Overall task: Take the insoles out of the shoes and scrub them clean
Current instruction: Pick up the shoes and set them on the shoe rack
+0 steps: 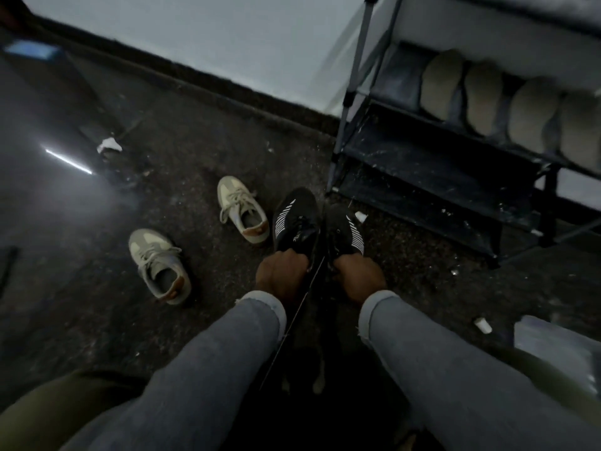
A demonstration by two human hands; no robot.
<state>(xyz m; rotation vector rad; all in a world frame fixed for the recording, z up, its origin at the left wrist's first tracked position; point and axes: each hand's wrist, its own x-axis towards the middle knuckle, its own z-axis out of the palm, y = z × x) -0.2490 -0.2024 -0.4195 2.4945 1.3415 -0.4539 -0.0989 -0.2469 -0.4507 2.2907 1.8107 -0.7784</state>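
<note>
Left hand [282, 274] grips the left black shoe [294, 219]; right hand [357, 277] grips the right black shoe [345, 230]. Two beige sneakers [242, 209] lie left of the hands.

Grey sleeves [227, 362] cover both arms to the wrists (cuffs pale and frayed), with olive-green trousers [55, 402] below.

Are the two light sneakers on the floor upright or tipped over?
Upright. The nearer light sneaker and the farther light sneaker both rest on their soles, laces and openings facing up.

The dark carpet [97, 320] bears two beige sneakers [242, 209] [159, 265], paper scraps [109, 145] and a shoe rack [422, 177].
</note>
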